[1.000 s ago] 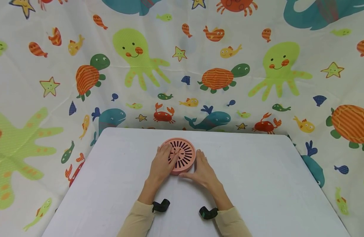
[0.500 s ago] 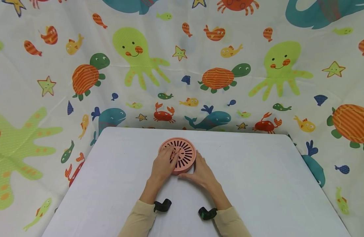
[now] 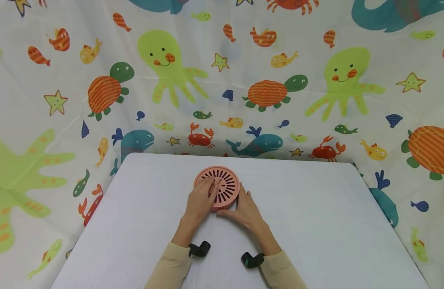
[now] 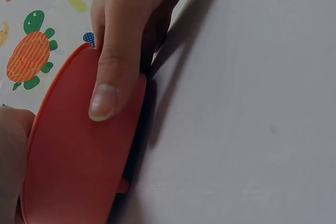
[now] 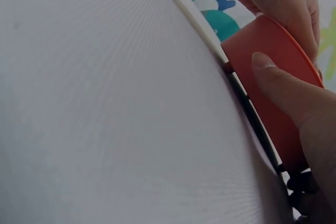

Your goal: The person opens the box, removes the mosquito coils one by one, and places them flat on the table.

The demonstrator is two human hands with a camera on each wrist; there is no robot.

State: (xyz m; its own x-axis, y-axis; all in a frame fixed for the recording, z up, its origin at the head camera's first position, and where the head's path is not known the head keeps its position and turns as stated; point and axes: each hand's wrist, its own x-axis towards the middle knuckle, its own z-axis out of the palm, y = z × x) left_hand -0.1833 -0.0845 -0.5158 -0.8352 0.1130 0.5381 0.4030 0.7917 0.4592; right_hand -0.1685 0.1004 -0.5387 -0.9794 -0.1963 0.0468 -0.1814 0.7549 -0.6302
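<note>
A round coral-pink box (image 3: pixel 227 200) stands near the middle of the table, its lid (image 3: pixel 227 185) cut with radiating slots. My left hand (image 3: pixel 199 202) lies over the lid's left half, fingers bent, thumb and fingers pinching near its centre; what the fingertips hold is hidden. Around the box's right and near side my right hand (image 3: pixel 245 210) grips the wall. In the right wrist view, the right thumb (image 5: pixel 278 82) presses the smooth side of the box, and small feet (image 5: pixel 228 67) show beneath it. The left wrist view shows that same thumb on the wall.
The white table (image 3: pixel 308 224) extends to both sides of the box. Behind it hangs a cloth (image 3: pixel 193 88) printed with sea animals. A black wrist camera (image 3: pixel 200 249) sits on the left wrist, another black camera (image 3: pixel 252 260) on the right.
The left fingers have drawn in from the lid's left edge toward its centre and bent more. The right hand stays at the wall, and the box stays in place.
</note>
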